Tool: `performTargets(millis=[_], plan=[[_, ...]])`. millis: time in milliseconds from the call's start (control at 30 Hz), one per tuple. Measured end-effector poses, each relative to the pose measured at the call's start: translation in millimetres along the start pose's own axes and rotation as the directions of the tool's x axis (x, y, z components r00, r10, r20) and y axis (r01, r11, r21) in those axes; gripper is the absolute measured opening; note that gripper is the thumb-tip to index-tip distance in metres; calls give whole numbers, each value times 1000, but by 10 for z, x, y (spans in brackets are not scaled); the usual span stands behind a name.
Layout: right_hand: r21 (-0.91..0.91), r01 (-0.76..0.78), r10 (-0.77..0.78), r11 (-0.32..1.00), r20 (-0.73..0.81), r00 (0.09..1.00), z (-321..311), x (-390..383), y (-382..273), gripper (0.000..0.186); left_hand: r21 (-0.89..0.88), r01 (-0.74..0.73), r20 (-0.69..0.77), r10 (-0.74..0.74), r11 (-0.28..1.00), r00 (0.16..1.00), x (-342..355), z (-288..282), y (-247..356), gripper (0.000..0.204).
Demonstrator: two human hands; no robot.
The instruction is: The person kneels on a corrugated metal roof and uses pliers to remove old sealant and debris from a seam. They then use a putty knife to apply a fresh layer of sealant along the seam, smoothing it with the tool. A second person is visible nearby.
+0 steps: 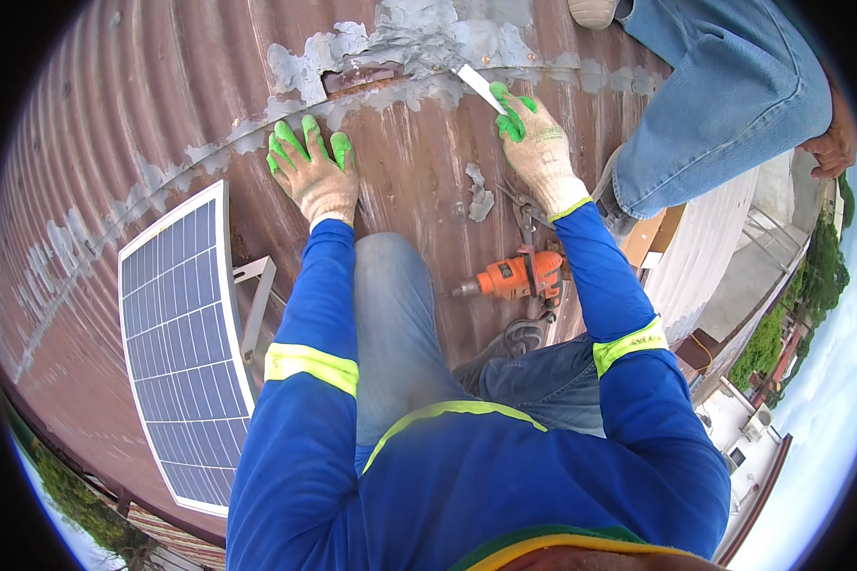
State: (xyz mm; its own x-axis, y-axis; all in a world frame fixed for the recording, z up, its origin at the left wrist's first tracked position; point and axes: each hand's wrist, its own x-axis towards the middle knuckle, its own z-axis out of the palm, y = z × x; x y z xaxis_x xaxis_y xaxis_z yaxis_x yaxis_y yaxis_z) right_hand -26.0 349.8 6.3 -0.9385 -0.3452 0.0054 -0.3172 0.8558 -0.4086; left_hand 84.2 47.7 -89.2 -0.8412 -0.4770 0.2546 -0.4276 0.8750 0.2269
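right hand, gloved (knit, green fingertips), grips a flat white scraper blade between fingers and thumb; blade angles up-left, tip on the grey sealant strip running across the corrugated rust-brown roof. left hand, same glove type, holds nothing, lies flat with fingers spread on the roof sheet just below the sealant line, left of the blade. sealant is patchy and flaking, with a raised torn section between the two hands and loose grey flakes on the sheet below the right hand. orange power drill lies on the roof beside the right forearm, bit pointing left, apart from both hands; metal snips or pliers just above it, partly hidden, can't tell which. solar panel lies on the roof to the left, near the left elbow, with a metal bracket at its right edge. second person in jeans sits at upper right, just beside the right hand.
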Motion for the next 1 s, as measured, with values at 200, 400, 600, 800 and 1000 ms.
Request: performTargets(millis=[200, 400, 600, 800, 1000], plan=[[79, -108, 106, 991, 37, 994, 350, -152, -332, 45, 6, -7, -1, 7, 1000, 1000, 8, 4, -2, 63], [-79, 59, -64, 995, -70, 995, 267, -271, -263, 49, 15, -23, -28, 23, 1000, 999, 5, 17, -8, 61], [-219, 153, -172, 964, -72, 982, 73, -2, -3, 49, 27, -3, 11, 3, 1000, 1000, 4, 35, -25, 63], [-131, 107, -116, 986, -63, 991, -116, -38, 18, 50, 38, 5, 14, -5, 999, 1000, -1, 58, -28, 63], [-296, 205, -216, 933, -2, 976, 5, 171, -252, 47, 18, -3, 2, 3, 1000, 1000, 4, 51, -31, 63]])
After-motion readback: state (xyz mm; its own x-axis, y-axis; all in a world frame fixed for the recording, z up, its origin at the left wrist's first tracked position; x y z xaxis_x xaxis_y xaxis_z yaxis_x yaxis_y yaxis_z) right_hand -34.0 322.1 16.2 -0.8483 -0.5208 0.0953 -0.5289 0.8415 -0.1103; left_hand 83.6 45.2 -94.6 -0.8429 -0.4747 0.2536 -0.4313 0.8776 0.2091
